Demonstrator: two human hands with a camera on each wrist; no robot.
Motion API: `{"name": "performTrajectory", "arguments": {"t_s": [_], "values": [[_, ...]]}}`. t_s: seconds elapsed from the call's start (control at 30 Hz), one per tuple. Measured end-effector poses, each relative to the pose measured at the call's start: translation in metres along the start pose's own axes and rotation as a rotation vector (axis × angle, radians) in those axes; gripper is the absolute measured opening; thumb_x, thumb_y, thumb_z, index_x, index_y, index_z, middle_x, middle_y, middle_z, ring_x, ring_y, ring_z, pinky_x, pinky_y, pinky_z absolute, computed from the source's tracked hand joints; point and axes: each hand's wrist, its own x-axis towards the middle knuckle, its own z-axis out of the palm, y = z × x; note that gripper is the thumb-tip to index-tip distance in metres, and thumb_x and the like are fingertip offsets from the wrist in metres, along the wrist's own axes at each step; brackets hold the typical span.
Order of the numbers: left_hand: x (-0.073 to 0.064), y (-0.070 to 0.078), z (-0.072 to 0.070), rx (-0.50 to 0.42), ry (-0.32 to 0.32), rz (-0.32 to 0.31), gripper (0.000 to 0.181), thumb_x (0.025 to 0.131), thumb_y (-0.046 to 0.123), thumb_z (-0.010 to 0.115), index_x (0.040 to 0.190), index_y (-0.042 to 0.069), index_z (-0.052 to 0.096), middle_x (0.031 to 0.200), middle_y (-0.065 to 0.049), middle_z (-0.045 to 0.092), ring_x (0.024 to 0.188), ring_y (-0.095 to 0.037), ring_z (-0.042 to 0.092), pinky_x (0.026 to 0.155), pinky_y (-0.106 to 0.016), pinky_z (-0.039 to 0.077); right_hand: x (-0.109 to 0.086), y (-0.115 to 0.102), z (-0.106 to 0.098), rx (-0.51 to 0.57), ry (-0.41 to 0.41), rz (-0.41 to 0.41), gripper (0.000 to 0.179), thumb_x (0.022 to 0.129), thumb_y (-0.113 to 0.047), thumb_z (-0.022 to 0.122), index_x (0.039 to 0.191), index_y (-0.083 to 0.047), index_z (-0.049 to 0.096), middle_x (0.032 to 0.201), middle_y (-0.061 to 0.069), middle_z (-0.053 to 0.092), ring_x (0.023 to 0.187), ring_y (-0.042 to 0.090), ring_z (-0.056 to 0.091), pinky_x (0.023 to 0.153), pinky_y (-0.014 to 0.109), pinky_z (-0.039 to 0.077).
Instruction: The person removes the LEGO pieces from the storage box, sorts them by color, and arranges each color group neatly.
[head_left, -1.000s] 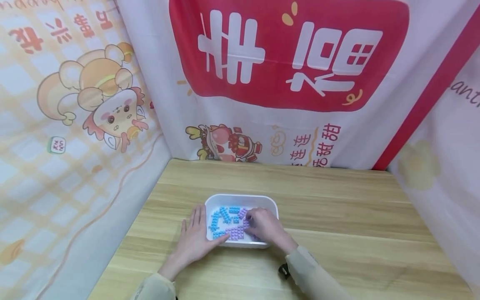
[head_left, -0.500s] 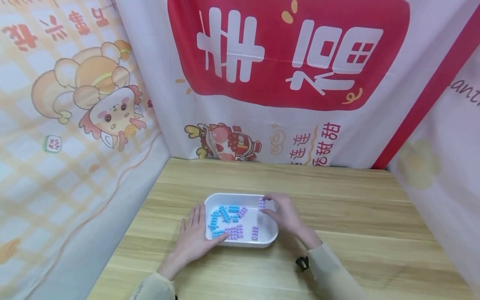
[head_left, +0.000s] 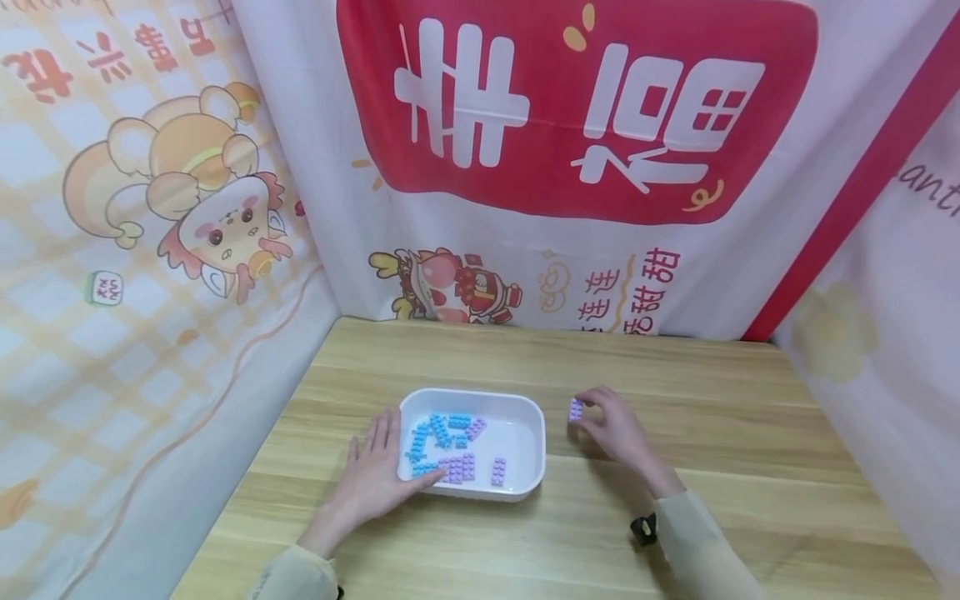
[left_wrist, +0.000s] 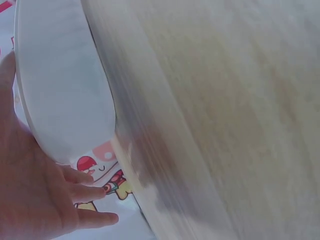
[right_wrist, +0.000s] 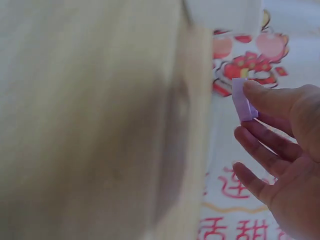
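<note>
My right hand [head_left: 619, 430] pinches a purple toy building brick [head_left: 576, 409] between thumb and fingers, over the table to the right of a white plastic tub [head_left: 522, 429]. In the right wrist view the same brick [right_wrist: 241, 99] shows its smooth side, the other fingers loosely bent below it. At the tub's left end rests my left hand [head_left: 372, 477], fingers straight along the outside and thumb across the near rim. Inside the tub, several blue bricks [head_left: 438, 431] lie toward the left. Several purple bricks [head_left: 454, 469] lie near the front, and a single purple brick [head_left: 498, 472] sits farther right.
A wooden table [head_left: 720, 467] carries the tub. Printed cloth walls stand at its back [head_left: 585, 275], left [head_left: 225, 350] and right. A black band [head_left: 643, 529] sits at the right sleeve's cuff.
My right hand has lifted a purple brick out of the tub and carried it rightward past the rim. The tub and my left hand have shifted slightly left.
</note>
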Motion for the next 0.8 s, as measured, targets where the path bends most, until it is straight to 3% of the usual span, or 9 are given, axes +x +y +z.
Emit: {"name": "performTrajectory", "arguments": {"t_s": [0.17, 0.33, 0.8], "values": [[0.000, -0.003, -0.003, 0.002, -0.011, 0.002, 0.139, 0.090, 0.089, 0.061, 0.174, -0.003, 0.002, 0.183, -0.030, 0.006, 0.170, -0.052, 0.012, 0.134, -0.079, 0.010, -0.011, 0.019, -0.001, -0.019, -0.059, 0.030, 0.038, 0.089, 0.002, 0.085, 0.125, 0.009, 0.073, 0.123, 0.026, 0.075, 0.118, 0.045, 0.071, 0.109, 0.063, 0.059], [-0.001, -0.006, -0.002, -0.002, -0.015, 0.003, 0.138, 0.090, 0.088, 0.063, 0.174, -0.004, 0.003, 0.183, -0.029, 0.006, 0.169, -0.053, 0.013, 0.133, -0.081, 0.010, -0.016, 0.029, 0.002, -0.029, -0.063, 0.022, 0.034, 0.089, -0.002, 0.087, 0.120, 0.009, 0.075, 0.118, 0.024, 0.077, 0.113, 0.043, 0.073, 0.106, 0.063, 0.060], [0.001, -0.014, -0.002, 0.008, -0.005, 0.006, 0.140, 0.089, 0.090, 0.060, 0.174, -0.004, 0.003, 0.183, -0.030, 0.006, 0.170, -0.052, 0.012, 0.132, -0.081, 0.011, -0.017, 0.043, -0.001, -0.052, -0.082, 0.038, 0.037, 0.092, -0.005, 0.085, 0.125, 0.009, 0.073, 0.122, 0.027, 0.077, 0.118, 0.047, 0.072, 0.111, 0.067, 0.057]]}}
